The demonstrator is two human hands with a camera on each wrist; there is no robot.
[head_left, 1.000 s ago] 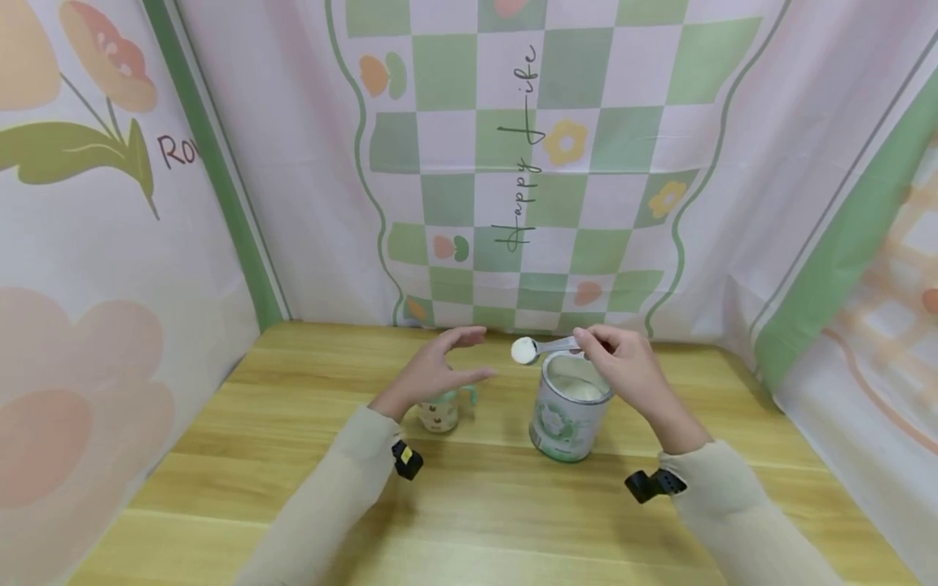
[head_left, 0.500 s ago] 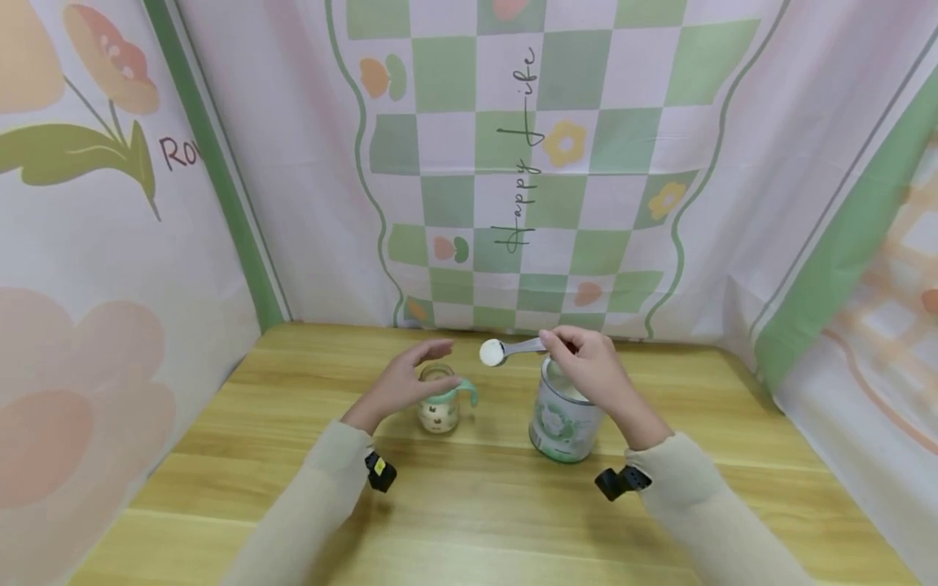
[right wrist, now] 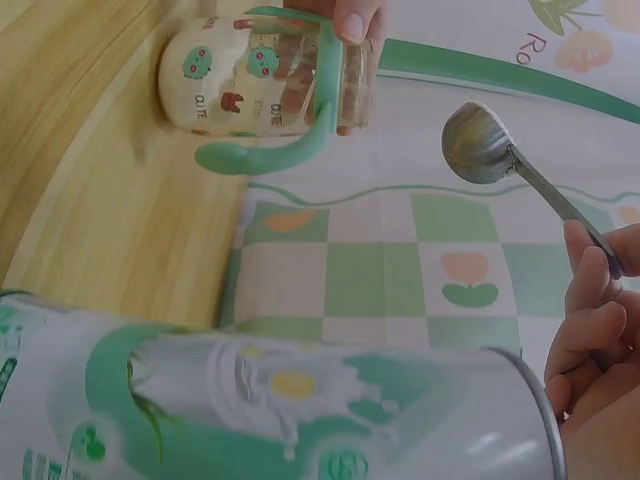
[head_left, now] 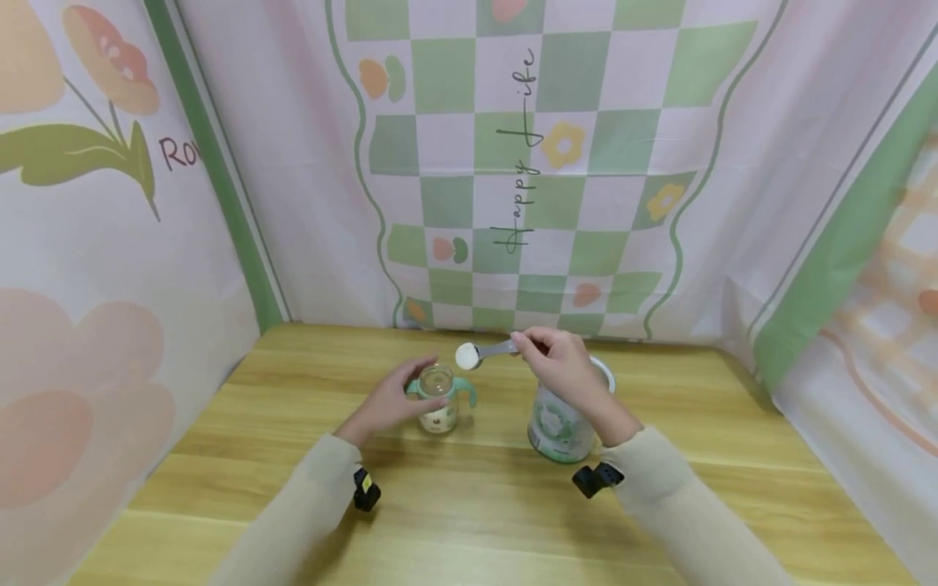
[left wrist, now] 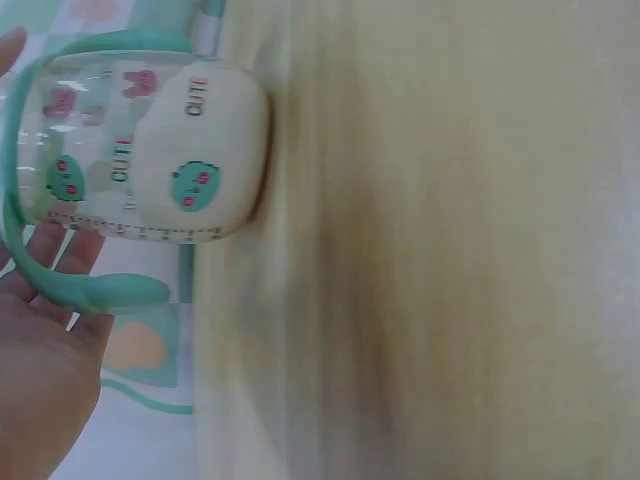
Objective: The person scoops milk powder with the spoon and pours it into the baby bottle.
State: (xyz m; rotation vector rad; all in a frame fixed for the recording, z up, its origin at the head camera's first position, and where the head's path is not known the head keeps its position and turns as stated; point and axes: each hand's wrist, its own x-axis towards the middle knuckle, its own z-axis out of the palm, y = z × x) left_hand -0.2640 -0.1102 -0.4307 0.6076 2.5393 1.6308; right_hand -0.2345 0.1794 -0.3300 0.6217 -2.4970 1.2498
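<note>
A clear baby bottle [head_left: 438, 419] with mint-green handles and printed cartoon figures stands upright and uncapped on the table, pale contents in its lower part. My left hand [head_left: 388, 403] curves round its upper part, thumb in front and fingers behind. In the right wrist view the thumb [right wrist: 353, 25] lies over the bottle's neck. My right hand [head_left: 560, 366] pinches the handle end of a grey measuring scoop [right wrist: 477, 143]. White powder heaps in the scoop's bowl, which is raised just right of the bottle's mouth. Below my right hand stands a milk powder tin [head_left: 557, 427], its opening partly hidden.
The wooden table [head_left: 469, 521] ends at a patterned curtain [head_left: 506, 203] behind the bottle and tin. Printed cloth [head_left: 110, 268] also hangs at the left. Black wrist cameras [head_left: 366, 490] sit below both hands.
My right hand has carried the full scoop leftward from above the tin to near the bottle. My left hand has moved left and down and now surrounds the bottle's upper part.
</note>
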